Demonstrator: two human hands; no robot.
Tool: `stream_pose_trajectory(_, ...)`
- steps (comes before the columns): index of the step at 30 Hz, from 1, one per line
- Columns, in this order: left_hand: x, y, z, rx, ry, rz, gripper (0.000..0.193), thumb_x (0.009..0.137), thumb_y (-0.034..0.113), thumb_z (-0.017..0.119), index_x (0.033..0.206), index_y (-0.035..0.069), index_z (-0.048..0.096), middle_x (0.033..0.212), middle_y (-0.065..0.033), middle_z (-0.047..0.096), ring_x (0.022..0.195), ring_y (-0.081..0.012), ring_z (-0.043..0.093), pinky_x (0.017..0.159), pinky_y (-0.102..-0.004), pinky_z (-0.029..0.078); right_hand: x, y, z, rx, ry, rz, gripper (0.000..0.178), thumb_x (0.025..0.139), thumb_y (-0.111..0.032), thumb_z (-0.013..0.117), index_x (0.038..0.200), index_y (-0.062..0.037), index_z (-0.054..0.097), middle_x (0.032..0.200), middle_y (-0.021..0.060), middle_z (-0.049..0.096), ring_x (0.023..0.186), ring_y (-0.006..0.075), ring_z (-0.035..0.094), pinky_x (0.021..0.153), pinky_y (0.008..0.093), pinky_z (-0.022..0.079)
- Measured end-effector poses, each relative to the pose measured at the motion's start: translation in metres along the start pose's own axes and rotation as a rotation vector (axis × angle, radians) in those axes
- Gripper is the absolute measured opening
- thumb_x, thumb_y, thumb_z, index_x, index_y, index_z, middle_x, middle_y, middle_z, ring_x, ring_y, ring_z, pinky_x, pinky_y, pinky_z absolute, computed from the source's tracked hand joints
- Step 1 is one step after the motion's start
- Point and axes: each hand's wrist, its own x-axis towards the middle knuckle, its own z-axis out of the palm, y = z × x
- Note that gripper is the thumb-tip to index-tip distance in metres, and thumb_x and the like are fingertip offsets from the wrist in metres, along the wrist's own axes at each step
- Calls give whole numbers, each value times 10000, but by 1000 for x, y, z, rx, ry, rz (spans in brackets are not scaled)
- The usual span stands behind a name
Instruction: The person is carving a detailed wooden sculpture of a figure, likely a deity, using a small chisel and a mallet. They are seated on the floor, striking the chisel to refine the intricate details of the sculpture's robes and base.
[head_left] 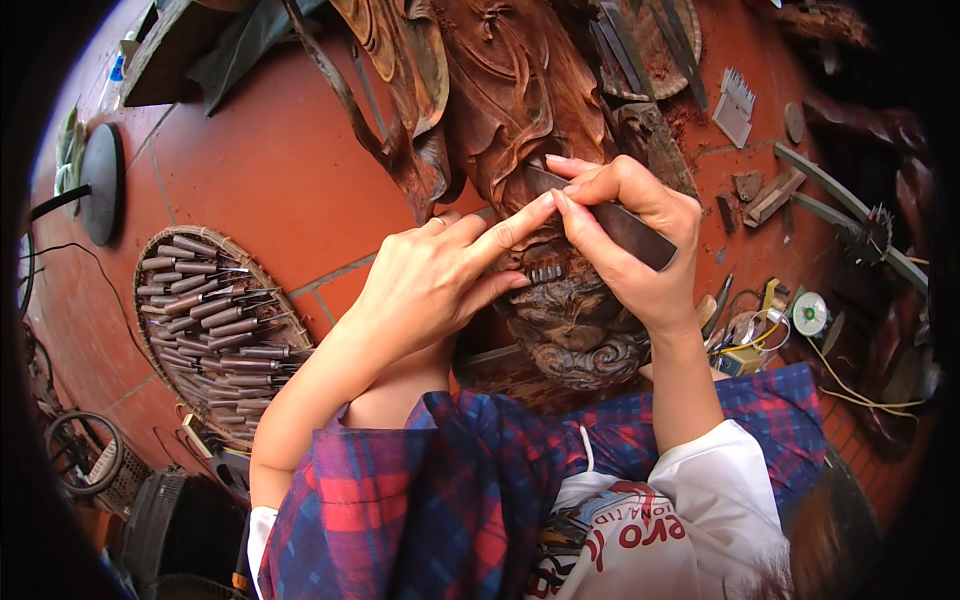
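A reddish-brown carved wooden figure [505, 110] with flowing robe folds lies in front of me. Its dark carved head [585, 335], with curled hair and a row of teeth, points toward my lap. My right hand [645, 225] pinches a dark flat metal bar [635, 237], its far end against the wood above the teeth. The bar's exact kind is not clear. My left hand [445, 265] rests on the carving's left side, holding nothing. Its index finger reaches out to my right fingertips, and its thumb lies beside the teeth.
To the left, a round woven basket [290, 320] holds many wooden-handled carving tools [220, 315]. A black round lamp base [102, 185] stands farther off. At right lie wood scraps [772, 197], a white brush-like piece [735, 108], a spool [810, 314] and cords. Red tiles [250, 150] cover the floor.
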Motion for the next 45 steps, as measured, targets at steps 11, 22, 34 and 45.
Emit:
stream_pose_trajectory(11,-7,-8,-3,-121,16,51,708,889,364,702,1538,293,430,801,-42,570,696,-227,623,593,-357,518,-19,-23,11,-306,26,-75,249,753,-25,802,869,-14,583,842,130,686,721,296,706,630,361,547)
stream_pose_trajectory(22,-13,-9,4,-154,232,142,671,810,242,785,1434,116,572,805,-38,639,680,-220,635,606,-332,522,-25,-25,4,-111,-4,-21,179,759,39,787,917,17,705,891,125,709,774,230,676,721,316,534)
stream_pose_trajectory(34,-15,8,-26,-1122,-188,-520,193,959,190,701,928,15,778,642,-36,678,545,-105,629,514,-244,464,-50,-32,9,486,135,367,940,835,65,764,1585,22,198,1091,148,651,842,139,688,787,252,570)
stream_pose_trajectory(45,-10,0,-24,-1327,-204,-187,219,923,148,730,1069,-13,759,733,-81,740,682,-134,715,616,-259,552,-46,-27,32,-477,227,-228,402,722,11,826,1114,-39,758,854,50,529,663,155,538,547,295,481)
